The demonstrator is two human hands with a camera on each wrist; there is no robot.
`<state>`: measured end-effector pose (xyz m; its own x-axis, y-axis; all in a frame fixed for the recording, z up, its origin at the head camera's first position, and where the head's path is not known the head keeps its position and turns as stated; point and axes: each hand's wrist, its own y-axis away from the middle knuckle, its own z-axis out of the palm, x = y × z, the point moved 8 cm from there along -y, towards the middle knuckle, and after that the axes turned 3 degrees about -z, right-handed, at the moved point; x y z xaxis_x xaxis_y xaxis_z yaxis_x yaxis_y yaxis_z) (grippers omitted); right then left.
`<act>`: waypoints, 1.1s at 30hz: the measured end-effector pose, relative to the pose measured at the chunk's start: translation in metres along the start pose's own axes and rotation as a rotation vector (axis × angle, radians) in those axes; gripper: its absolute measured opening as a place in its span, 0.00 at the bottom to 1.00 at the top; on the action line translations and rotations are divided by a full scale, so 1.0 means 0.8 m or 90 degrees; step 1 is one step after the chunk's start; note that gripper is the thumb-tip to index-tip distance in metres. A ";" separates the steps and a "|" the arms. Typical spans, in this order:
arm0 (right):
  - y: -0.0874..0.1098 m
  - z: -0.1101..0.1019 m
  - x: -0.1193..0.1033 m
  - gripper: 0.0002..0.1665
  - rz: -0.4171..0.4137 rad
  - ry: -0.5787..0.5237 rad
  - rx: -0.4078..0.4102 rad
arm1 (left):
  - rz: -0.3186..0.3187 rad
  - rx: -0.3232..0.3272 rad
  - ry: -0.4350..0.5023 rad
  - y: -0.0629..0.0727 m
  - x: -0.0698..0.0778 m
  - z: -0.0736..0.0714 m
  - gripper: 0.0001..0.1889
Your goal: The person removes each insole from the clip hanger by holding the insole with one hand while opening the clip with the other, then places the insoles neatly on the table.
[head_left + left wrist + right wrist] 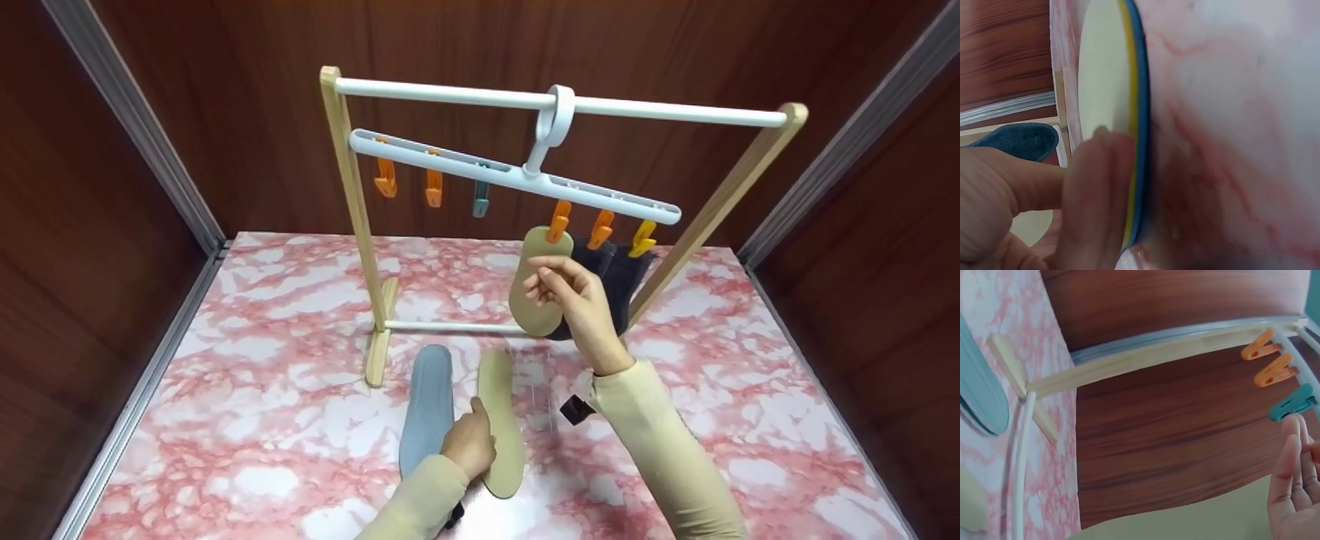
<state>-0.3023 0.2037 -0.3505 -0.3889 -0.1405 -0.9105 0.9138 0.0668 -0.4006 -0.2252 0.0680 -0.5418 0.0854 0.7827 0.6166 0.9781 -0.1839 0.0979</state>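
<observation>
A person's left hand [471, 444] is at the left edge of an olive-beige insole [504, 424] with yellow and blue side layers, on the pink-and-white marbled surface [300, 397], lower center of the frame; whether its grip is closed on the insole cannot be told. A long gray-blue insole [430, 397] lies just to the left. Right of center, the right hand [576, 292], its grip loose and relaxed, is raised before a 2nd olive-beige insole [536, 319], which hangs from 1 orange plastic clip [559, 222] on a white hanger [459, 166].
</observation>
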 end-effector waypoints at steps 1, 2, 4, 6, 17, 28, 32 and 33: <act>0.000 -0.002 -0.002 0.16 -0.015 0.007 0.008 | 0.010 0.001 0.001 0.001 0.001 0.001 0.32; 0.001 -0.004 -0.005 0.16 -0.032 0.015 0.019 | 0.020 0.002 0.001 0.001 0.002 0.002 0.30; 0.004 -0.011 -0.011 0.15 -0.073 0.038 0.050 | 0.043 0.003 0.002 0.002 0.005 0.003 0.25; 0.009 -0.020 -0.016 0.14 -0.116 0.062 0.089 | 0.068 0.007 0.005 0.004 0.007 0.003 0.16; 0.022 -0.048 -0.043 0.12 -0.240 0.199 0.209 | 0.144 -0.032 0.061 -0.002 0.012 -0.004 0.05; 0.023 -0.036 -0.062 0.21 -0.252 0.225 0.156 | 0.191 0.017 0.155 -0.026 0.024 -0.033 0.03; 0.018 -0.032 -0.067 0.24 -0.244 0.233 0.131 | 0.208 0.094 0.182 -0.042 0.032 -0.061 0.02; 0.016 -0.031 -0.068 0.25 -0.239 0.233 0.126 | 0.212 0.111 0.192 -0.046 0.034 -0.066 0.01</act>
<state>-0.2721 0.2369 -0.3088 -0.6751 0.2360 -0.6989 0.6953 -0.1129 -0.7098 -0.2688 0.0646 -0.4869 0.3659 0.4861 0.7936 0.9263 -0.2721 -0.2605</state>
